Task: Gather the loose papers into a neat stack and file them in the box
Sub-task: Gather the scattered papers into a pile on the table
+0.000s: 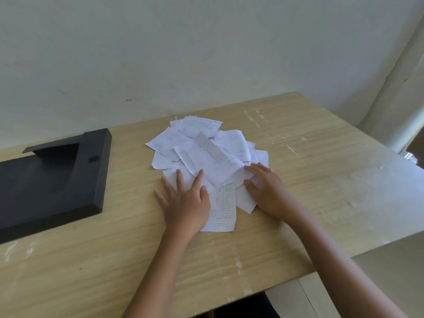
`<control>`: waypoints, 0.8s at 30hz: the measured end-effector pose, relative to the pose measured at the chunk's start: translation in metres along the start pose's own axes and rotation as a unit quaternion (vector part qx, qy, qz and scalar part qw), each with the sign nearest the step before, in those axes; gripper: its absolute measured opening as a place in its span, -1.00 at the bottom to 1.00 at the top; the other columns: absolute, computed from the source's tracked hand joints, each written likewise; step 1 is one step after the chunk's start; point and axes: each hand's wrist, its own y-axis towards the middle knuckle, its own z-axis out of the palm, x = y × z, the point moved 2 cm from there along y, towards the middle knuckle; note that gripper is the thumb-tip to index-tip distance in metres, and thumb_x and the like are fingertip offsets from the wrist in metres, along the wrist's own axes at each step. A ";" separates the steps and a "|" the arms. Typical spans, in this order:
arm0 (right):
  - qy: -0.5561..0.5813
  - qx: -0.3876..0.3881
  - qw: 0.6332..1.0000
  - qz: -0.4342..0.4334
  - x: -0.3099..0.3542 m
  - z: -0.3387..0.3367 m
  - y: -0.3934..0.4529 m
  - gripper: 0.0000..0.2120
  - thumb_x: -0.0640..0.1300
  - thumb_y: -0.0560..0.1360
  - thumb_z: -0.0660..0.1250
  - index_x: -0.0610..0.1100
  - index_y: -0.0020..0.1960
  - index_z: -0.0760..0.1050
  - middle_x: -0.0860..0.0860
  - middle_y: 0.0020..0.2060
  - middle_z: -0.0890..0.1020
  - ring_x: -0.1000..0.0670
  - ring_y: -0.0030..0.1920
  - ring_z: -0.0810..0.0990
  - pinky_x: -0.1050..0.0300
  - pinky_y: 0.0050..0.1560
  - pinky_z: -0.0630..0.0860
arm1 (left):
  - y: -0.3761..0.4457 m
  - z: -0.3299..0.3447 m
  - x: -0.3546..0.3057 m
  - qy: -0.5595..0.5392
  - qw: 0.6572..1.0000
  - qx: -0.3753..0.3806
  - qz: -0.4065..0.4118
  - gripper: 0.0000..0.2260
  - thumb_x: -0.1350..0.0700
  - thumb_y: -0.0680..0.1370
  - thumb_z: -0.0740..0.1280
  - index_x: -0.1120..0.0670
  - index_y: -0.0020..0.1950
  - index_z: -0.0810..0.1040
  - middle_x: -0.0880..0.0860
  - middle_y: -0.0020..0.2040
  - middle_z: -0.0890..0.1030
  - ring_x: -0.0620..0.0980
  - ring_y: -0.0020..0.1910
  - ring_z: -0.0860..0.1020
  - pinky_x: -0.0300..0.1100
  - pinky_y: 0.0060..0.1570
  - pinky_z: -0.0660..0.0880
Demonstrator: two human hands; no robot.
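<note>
I see both hands flat, fingers spread, gripping nothing: left hand (186,204) and right hand (267,191) press the near edge of the papers (206,154). Papers lie mid-desk (321,180), scattered; black box (52,180) lies well left.

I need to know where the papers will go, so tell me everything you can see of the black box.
The black box is a flat, matte file case, seemingly card or plastic, lying on the wooden table at its left side, cut off by the frame edge. A sloped cut-out opening shows on top. It lies apart from the papers; neither hand touches it.
</note>
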 end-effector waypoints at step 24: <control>-0.068 -0.048 0.996 0.026 -0.031 -0.004 0.058 -0.62 0.13 0.64 0.06 0.13 0.33 0.53 0.13 0.49 0.39 0.03 0.59 0.13 -0.17 0.57 -0.09 | 0.090 -0.017 0.002 -0.026 1.000 -0.002 0.002 -0.54 -0.28 0.64 0.04 -0.34 0.56 0.21 0.19 0.66 0.00 0.40 0.61 -0.18 0.30 0.54 -0.25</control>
